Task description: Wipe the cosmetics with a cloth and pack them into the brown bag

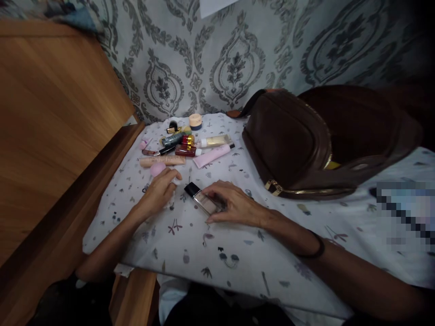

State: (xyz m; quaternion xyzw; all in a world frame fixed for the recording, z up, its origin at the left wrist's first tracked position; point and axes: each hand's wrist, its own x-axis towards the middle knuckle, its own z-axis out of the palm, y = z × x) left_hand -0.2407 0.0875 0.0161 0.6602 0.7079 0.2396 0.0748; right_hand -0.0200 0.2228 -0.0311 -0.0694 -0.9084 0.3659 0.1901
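Right hand (234, 203) lies over a clear rectangular glass bottle (203, 200) at centre frame. The bottle rests on its side on the cloth, black cap pointing to the upper left. The right hand's fingers (217, 198) are closed across the glass and in contact with it. Left hand (159, 192) sits just left of the bottle, without touching it. Its fingers (166, 177) are curled over a small white wad (171, 199), material undetermined. A black band (314, 246) encircles the right wrist.

Both hands are on a worktop (190, 258) covered by a white cloth printed with small plant motifs. Cosmetics stand and lie in a cluster above the hands, toward the upper middle of the frame. Items noted: a pink tube (212, 156), a cream tube with gold trim (214, 141), a peach tube (162, 160), a pink round sponge (158, 169), a red bottle with gold cap (186, 149) and a cream jar with navy base (195, 121).

A brown leather bag (288, 140) with a gold zip (299, 191) sits at right, beside the cosmetics. A wooden panel (50, 113) occupies the left side of the frame, and damask wallpaper (234, 59) runs along the top.
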